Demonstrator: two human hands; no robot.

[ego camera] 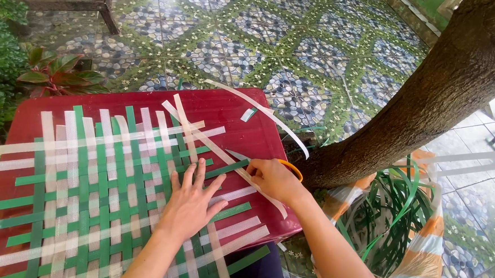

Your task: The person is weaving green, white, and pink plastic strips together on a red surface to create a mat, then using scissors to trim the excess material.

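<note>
- The floor (298,40) is outdoor tile patterned in green, blue and white pebble shapes; grey paving lies at the far right.
- A thick tree trunk (430,92) leans in from the upper right.
- A dark red table (226,107) carries the work.
- A woven mat (98,187) of green and white strips covers most of the table, its loose ends reaching past the edges.
- A striped bag (417,238) of green strips stands beside the trunk.
- Leafy plants (53,75) border the left.
- The left hand (190,204) lies open, fingers spread, pressing the mat.
- The right hand (273,180) is closed on orange-handled scissors (292,168) at a white strip (224,154) lying across the mat.
</note>
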